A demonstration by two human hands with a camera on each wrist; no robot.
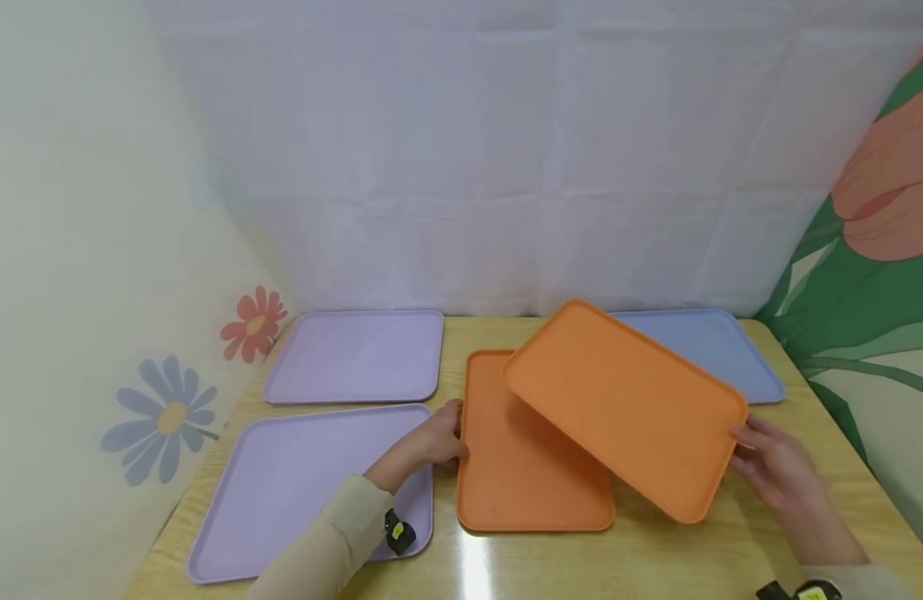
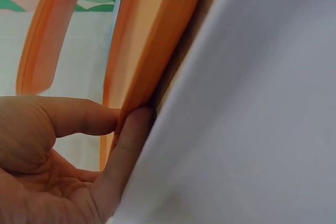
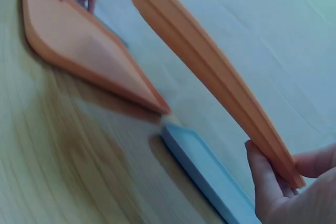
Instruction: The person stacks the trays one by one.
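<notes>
My right hand pinches the right end of an orange tray, which is tilted and raised off the table. In the right wrist view, thumb and fingers clasp the edge of this raised tray. A second orange tray lies flat on the table, partly hidden beneath the raised one. At its left rim is my left hand; the left wrist view has the thumb and a finger pinching that rim.
Two lilac trays lie on the left, one at the back and one nearer. A blue tray sits back right, partly covered by the raised tray. White cloth hangs behind the wooden table.
</notes>
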